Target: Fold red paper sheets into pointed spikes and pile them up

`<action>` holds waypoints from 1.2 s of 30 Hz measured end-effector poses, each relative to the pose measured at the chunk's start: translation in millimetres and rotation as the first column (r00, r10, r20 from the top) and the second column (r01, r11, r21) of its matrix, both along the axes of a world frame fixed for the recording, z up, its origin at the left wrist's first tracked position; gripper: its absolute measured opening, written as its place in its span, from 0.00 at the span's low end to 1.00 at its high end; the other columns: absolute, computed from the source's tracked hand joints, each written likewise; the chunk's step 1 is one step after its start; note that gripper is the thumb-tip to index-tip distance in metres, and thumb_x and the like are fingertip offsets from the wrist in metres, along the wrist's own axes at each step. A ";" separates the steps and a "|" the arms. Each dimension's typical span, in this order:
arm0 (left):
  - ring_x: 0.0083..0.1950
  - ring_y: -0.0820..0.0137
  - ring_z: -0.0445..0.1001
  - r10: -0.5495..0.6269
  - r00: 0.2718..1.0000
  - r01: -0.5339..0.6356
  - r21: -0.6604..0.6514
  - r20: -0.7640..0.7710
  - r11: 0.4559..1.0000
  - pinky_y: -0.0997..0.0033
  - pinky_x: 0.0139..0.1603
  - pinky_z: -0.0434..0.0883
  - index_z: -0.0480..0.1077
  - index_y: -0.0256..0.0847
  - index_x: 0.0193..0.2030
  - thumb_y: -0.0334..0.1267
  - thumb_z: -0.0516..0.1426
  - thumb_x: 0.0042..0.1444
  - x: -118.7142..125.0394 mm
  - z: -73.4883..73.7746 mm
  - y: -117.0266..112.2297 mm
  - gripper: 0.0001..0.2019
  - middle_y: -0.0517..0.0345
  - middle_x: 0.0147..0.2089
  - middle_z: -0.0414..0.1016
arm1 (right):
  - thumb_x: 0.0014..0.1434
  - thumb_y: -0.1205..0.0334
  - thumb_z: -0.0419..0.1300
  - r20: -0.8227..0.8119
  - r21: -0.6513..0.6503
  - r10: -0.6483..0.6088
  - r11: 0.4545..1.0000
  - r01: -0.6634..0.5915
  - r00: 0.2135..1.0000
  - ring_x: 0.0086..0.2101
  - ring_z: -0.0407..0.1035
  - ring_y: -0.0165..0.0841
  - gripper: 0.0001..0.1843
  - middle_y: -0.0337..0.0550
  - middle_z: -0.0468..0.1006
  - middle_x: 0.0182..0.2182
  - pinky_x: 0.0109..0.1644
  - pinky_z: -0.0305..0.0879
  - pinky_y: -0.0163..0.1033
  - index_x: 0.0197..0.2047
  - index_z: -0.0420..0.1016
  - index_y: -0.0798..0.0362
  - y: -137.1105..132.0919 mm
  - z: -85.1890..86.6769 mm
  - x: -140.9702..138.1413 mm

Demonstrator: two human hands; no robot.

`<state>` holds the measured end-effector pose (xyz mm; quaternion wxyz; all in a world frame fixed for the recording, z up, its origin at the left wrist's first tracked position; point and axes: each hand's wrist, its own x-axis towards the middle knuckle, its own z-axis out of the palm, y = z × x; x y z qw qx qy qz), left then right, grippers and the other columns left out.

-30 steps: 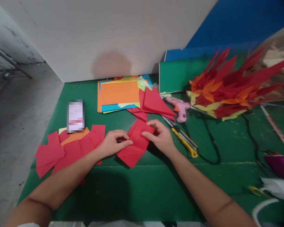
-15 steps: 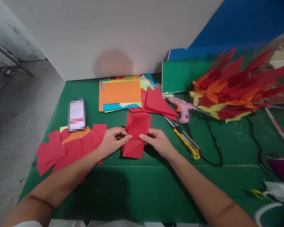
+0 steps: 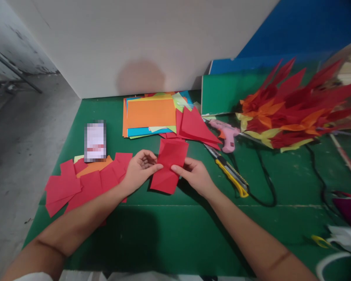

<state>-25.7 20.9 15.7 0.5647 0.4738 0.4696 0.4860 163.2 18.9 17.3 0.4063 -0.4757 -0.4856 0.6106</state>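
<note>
Both my hands hold a folded red paper sheet (image 3: 169, 166) just above the green table (image 3: 169, 234). My left hand (image 3: 140, 168) pinches its left edge between thumb and fingers. At the sheet's right edge my right hand (image 3: 194, 175) pinches it too. The sheet stands nearly lengthwise away from me, with a diagonal crease across its lower half. A pile of cut red paper squares (image 3: 84, 183) lies just left of my left hand.
A phone (image 3: 95, 141) lies at the left. A stack of coloured paper (image 3: 149, 113) and red paper triangles (image 3: 194, 127) sit behind the sheet. To the right are a pink glue gun (image 3: 226, 134), a yellow utility knife (image 3: 231, 175), a black cable (image 3: 263, 183) and a red-orange paper flower (image 3: 292, 109).
The red sheet has turned from a diagonal lie to nearly upright lengthwise. Both hands shifted slightly along its edges and keep their pinch.
</note>
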 end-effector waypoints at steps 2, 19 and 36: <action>0.32 0.76 0.71 0.003 1.000 -0.003 -0.010 0.026 1.000 0.76 0.35 0.71 0.65 0.39 0.32 0.43 0.69 0.39 0.5 1.0 0.2 0.19 0.62 0.31 0.70 | 0.47 0.51 0.68 -0.006 0.001 0.002 1.000 -0.002 1.000 0.35 0.75 0.36 0.14 0.42 0.82 0.35 0.41 0.72 0.43 0.34 0.79 0.51 0.1 -0.6 0.4; 0.32 0.75 0.71 -0.074 0.997 0.075 0.042 -0.010 0.996 0.74 0.35 0.71 0.68 0.39 0.29 0.40 0.67 0.45 1.0 0.8 -5.7 0.12 0.61 0.29 0.71 | 0.44 0.51 0.70 -0.096 -0.061 -0.067 0.996 0.062 0.993 0.34 0.75 0.36 0.14 0.41 0.83 0.35 0.43 0.72 0.43 0.33 0.80 0.50 0.0 1.0 2.6; 0.40 0.71 0.77 -0.056 0.935 0.183 0.342 -0.350 0.922 0.72 0.43 0.75 0.78 0.42 0.36 0.34 0.63 0.53 -1.1 3.2 -6.9 0.04 0.55 0.38 0.79 | 0.42 0.54 0.72 -0.104 -0.113 -0.184 0.979 0.172 0.977 0.32 0.75 0.35 0.14 0.40 0.83 0.35 0.42 0.71 0.42 0.32 0.81 0.51 0.7 -3.5 0.9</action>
